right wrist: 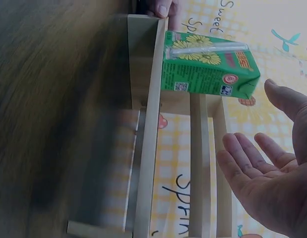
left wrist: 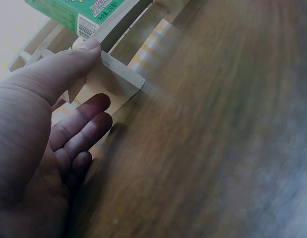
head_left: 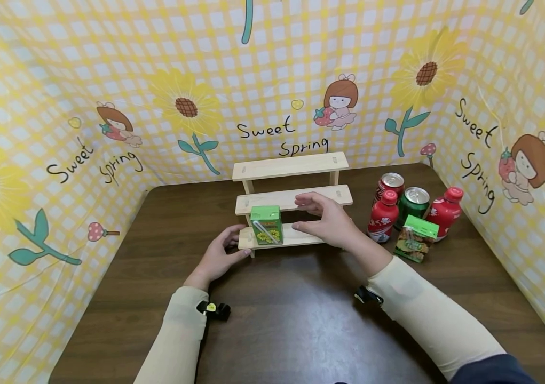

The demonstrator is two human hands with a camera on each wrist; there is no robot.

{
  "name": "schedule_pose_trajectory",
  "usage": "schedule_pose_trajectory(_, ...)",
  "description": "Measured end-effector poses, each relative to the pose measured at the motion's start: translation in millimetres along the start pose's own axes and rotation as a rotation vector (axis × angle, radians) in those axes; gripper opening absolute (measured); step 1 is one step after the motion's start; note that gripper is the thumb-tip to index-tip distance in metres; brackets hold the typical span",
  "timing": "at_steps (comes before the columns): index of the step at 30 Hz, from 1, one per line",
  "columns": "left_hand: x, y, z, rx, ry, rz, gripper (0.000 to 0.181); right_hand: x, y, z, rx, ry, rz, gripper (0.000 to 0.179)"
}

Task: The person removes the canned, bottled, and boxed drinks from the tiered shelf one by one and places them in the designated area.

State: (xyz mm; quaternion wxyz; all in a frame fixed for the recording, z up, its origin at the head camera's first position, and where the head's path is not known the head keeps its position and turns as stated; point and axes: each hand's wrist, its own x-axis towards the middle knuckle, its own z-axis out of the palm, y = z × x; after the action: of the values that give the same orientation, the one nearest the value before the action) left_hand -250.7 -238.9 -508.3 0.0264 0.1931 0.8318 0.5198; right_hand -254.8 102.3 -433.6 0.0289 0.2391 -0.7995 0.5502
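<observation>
A green drink carton (head_left: pixel 267 226) with yellow flowers and a straw on its front stands upright at the left end of the lowest step of a three-tier wooden rack (head_left: pixel 293 168). My left hand (head_left: pixel 221 255) holds that step's left end, thumb at the front edge; in the left wrist view the thumb (left wrist: pixel 69 69) lies on the wood and part of the index finger is hidden. To the right of the carton, my right hand (head_left: pixel 326 218) hovers over the lower steps, thumb and fingers apart. The right wrist view shows a gap between this hand (right wrist: pixel 272 173) and the carton (right wrist: pixel 208 64).
At the right of the brown table (head_left: pixel 272 320) stand a red can (head_left: pixel 391 182), a green can (head_left: pixel 413 202), two red bottles (head_left: pixel 381 218) and another green-topped carton (head_left: pixel 416 238). Yellow checked cloth (head_left: pixel 262 64) surrounds the table at the back and sides.
</observation>
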Motion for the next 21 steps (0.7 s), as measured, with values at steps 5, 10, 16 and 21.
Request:
schedule_pose_trajectory(5, -0.3, 0.2, 0.6, -0.003, 0.006, 0.005, 0.067, 5.8, -0.1, 11.6, 0.002, -0.025, 0.007, 0.067)
schedule_pose_trajectory(10, -0.9, 0.5, 1.0, 0.002, 0.001, 0.011, 0.067, 10.6, -1.8, 22.1, -0.004, -0.049, 0.013, 0.068)
schedule_pose_trajectory(16, 0.0, -0.5, 1.1, 0.003, 0.008, 0.020, 0.067, 17.4, -7.6, 34.3, -0.042, -0.074, -0.002, 0.073)
schedule_pose_trajectory(21, 1.3, -2.5, 1.1, -0.003, 0.007, 0.015, 0.067, 23.6, -6.0, 43.2, -0.048, -0.077, 0.012, 0.075)
